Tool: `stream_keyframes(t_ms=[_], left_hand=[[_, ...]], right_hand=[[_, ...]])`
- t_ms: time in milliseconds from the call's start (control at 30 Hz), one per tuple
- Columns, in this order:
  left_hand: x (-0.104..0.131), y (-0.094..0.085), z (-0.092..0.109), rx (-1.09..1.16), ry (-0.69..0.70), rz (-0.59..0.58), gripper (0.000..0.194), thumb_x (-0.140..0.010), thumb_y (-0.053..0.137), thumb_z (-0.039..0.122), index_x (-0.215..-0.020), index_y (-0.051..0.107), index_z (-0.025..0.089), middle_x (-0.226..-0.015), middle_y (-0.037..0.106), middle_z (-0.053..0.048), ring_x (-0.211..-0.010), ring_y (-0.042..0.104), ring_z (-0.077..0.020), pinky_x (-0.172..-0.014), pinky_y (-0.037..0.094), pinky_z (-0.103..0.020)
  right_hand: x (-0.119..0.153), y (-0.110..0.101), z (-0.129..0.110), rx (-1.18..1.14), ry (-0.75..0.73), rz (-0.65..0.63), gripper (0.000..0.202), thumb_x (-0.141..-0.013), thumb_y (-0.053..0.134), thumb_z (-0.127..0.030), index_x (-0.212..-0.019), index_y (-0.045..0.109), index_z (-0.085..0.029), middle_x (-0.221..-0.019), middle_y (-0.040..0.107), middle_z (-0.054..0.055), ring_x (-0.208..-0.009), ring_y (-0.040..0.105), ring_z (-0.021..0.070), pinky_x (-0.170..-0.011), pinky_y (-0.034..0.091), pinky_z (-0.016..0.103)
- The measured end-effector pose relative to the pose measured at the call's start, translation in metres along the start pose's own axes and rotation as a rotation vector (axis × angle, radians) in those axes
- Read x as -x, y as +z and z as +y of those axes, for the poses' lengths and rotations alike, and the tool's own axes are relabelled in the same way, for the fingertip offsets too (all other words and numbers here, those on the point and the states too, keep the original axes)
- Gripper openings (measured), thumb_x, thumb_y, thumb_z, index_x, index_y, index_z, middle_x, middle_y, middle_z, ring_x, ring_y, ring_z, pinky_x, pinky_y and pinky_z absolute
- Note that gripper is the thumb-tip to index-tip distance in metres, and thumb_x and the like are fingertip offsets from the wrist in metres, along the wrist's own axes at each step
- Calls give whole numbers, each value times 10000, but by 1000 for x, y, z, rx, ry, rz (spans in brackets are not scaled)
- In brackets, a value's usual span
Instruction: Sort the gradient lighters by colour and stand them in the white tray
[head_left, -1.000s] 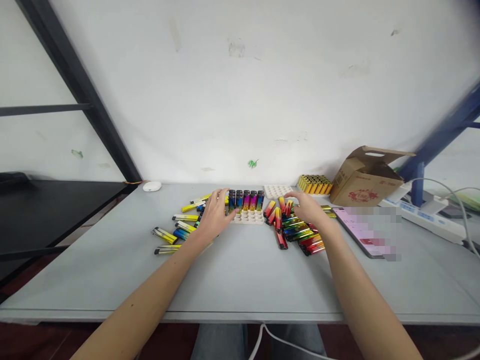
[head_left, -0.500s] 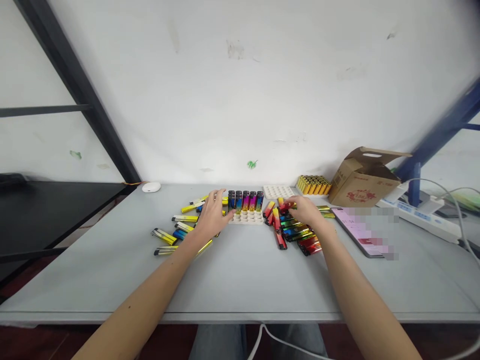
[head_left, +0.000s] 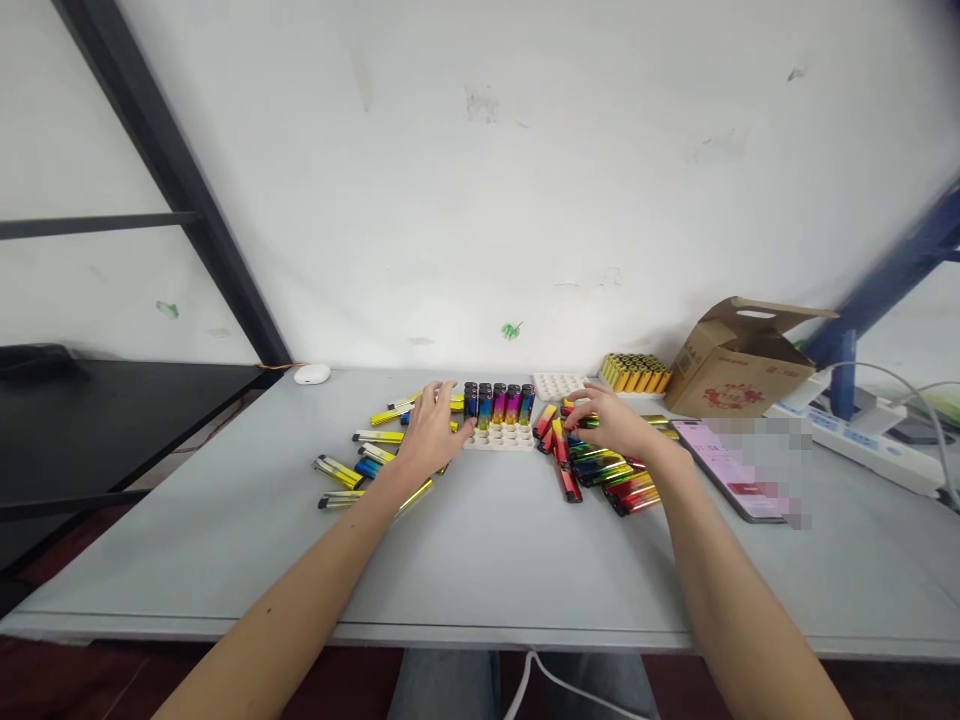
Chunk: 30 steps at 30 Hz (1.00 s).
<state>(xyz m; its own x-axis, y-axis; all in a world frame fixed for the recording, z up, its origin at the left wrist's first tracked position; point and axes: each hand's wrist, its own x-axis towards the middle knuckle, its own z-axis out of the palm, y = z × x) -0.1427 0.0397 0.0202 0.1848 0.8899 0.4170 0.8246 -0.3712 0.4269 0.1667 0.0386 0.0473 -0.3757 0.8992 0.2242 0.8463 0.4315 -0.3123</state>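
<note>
A white holed tray (head_left: 499, 437) holds several upright blue, pink and yellow lighters (head_left: 499, 404) in its back part. My left hand (head_left: 433, 432) is at the tray's left edge, fingers apart, its thumb by the front holes; nothing shows in it. Yellow and silver lighters (head_left: 337, 472) lie loose around and left of that hand. On the right, my right hand (head_left: 611, 422) hovers with parted fingers over a loose pile of red, green and gold lighters (head_left: 634, 493). Nothing is visibly held in it.
Behind stand a second white tray (head_left: 559, 385) and a block of yellow lighters (head_left: 636, 374). An open cardboard box (head_left: 724, 385), a phone (head_left: 731, 470) and a power strip (head_left: 870, 450) lie to the right. A small white case (head_left: 312, 374) sits at the back left.
The whole view has shifted slightly. My right hand has lifted a little off the pile and its fingers have spread. My left hand stays beside the tray.
</note>
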Motion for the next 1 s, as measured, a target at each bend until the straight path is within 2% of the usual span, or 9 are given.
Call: stream_keyframes(t_ms=[67, 133, 267, 400, 533, 700, 833, 900, 1000], left_hand=[[0, -1, 1, -3, -8, 22, 562, -859, 533, 360, -1353, 365, 152, -1351, 392, -168, -1292, 382, -313, -1064, 341, -457], [0, -3, 2, 3, -29, 29, 556, -865, 522, 370, -1355, 366, 158, -1358, 389, -167, -1296, 374, -318, -1064, 340, -467], [1, -4, 5, 26, -40, 18, 547, -869, 515, 379, -1355, 366, 176, -1363, 385, -165, -1303, 367, -322, -1057, 342, -489], [2, -3, 5, 30, -24, 23, 536, -869, 514, 372, -1348, 373, 177, -1357, 388, -162, -1304, 369, -315, -1065, 336, -481], [1, -1, 3, 19, -9, 36, 524, -866, 522, 363, -1335, 391, 171, -1346, 398, -167, -1298, 380, -315, -1066, 334, -480], [1, -2, 4, -12, -25, 39, 509, -875, 509, 371, -1329, 400, 170, -1347, 404, -172, -1289, 390, -323, -1046, 347, -495], [2, -4, 6, -33, -36, 23, 514, -879, 497, 373, -1332, 400, 150, -1351, 402, -176, -1274, 402, -326, -1046, 346, -484], [2, -4, 6, -27, -34, 29, 502, -875, 502, 372, -1325, 406, 170, -1347, 408, -164, -1268, 410, -326, -1041, 349, -488], [2, -3, 6, -8, -30, 41, 487, -870, 511, 374, -1316, 415, 203, -1341, 416, -149, -1269, 414, -325, -1031, 357, -494]], right_hand=[[2, -1, -3, 46, 23, -60, 168, -677, 654, -194, -782, 774, -244, -1284, 599, 63, -1357, 338, 341, -1103, 272, 503], [4, 0, -4, 65, 37, -99, 201, -667, 651, -200, -815, 777, -253, -1319, 584, 55, -1375, 317, 344, -1115, 242, 529], [4, 5, 2, 56, 31, -104, 216, -689, 661, -256, -876, 768, -268, -1322, 590, 41, -1377, 324, 344, -1132, 190, 551], [1, 9, 4, 50, 7, -126, 183, -725, 643, -268, -863, 762, -267, -1186, 672, 52, -1345, 392, 316, -1153, 145, 532], [-1, 8, 1, 65, 10, -104, 152, -714, 656, -290, -819, 748, -229, -1132, 687, 83, -1315, 433, 300, -1149, 193, 500], [-1, 4, 1, 25, 14, -45, 123, -695, 671, -298, -765, 698, -200, -1141, 666, 92, -1193, 526, 304, -1050, 344, 466], [0, 3, 2, -43, 141, 86, 161, -771, 608, -337, -835, 650, -196, -984, 694, 90, -936, 626, 263, -823, 467, 387], [-2, 4, -1, -131, 214, 220, 202, -797, 590, -363, -906, 617, -195, -958, 695, 91, -897, 637, 251, -796, 469, 373], [-8, 7, -10, -366, 213, 396, 270, -824, 574, -416, -980, 551, -197, -903, 684, 81, -863, 640, 231, -767, 476, 363]])
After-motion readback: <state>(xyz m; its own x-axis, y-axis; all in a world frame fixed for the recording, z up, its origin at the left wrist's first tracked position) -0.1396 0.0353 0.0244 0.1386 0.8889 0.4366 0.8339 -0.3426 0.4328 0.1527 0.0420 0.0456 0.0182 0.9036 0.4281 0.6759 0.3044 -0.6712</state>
